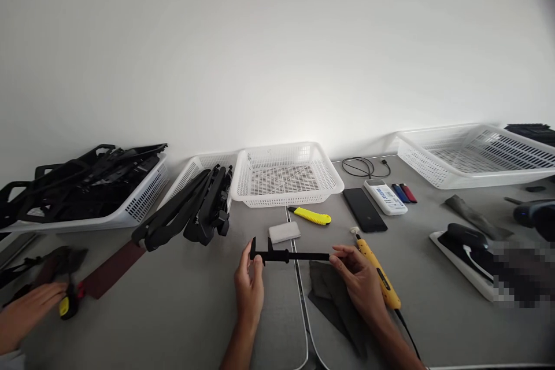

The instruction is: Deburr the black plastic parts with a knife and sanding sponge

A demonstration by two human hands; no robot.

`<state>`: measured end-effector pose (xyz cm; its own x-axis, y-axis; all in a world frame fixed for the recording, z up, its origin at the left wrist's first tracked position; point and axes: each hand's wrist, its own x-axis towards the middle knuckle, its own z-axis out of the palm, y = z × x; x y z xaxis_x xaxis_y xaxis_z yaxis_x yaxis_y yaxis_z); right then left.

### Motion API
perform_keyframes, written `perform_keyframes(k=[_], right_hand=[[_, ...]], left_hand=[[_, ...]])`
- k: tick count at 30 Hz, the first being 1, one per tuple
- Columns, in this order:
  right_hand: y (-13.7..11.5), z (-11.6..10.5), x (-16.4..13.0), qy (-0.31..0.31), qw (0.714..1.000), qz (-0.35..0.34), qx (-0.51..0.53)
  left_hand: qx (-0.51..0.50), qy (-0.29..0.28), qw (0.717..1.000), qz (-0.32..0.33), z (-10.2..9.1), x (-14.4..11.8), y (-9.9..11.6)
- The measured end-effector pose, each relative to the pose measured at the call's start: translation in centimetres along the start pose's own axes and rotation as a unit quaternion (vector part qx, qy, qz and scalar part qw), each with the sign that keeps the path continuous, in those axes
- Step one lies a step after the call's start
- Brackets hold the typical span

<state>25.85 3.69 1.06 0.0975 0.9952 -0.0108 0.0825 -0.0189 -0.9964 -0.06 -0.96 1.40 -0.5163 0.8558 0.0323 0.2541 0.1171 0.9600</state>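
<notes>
You hold a black plastic rod (289, 256) level between both hands: left hand (248, 286) pinching its left end, right hand (358, 277) pinching its right end, near the white basket (284, 174).

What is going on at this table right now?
A person holds a thin black bar level above the grey table, the left hand pinching one end and the right hand the other. A dark cloth and a yellow tool lie by the right hand. An empty white basket stands behind, next to baskets of black parts. At far left, another person's hand rests near a small yellow-and-black tool.
</notes>
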Motion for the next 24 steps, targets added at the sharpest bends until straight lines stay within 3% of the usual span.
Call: perform_keyframes(k=[6,9,13,18,21,24], right_hand=[[0.0,-0.1,0.0,-0.030,1.000,0.006,-0.007],[0.0,0.4,-0.1,0.001,0.993,-0.054,-0.101],[-1.2,1.8,-0.1,0.019,0.938,-0.211,-0.275],[-4.8,4.7,0.2,0.006,0.877,-0.307,-0.369],[-6.4,6.8,0.5,-0.076,0.868,-0.321,-0.371],[-7.0,8.4,1.0,-0.207,0.878,-0.246,-0.354]], left_hand=[[0.016,-0.043,0.999,0.019,0.2,0.2,0.3],[0.008,-0.084,0.996,0.018,0.2,0.3,0.6],[-0.059,-0.087,0.994,0.015,0.1,0.5,1.0],[-0.107,-0.085,0.991,0.005,-0.1,0.6,1.6],[-0.107,-0.107,0.989,-0.001,-0.2,0.5,1.6],[-0.087,-0.113,0.990,-0.008,-0.3,0.4,1.3]])
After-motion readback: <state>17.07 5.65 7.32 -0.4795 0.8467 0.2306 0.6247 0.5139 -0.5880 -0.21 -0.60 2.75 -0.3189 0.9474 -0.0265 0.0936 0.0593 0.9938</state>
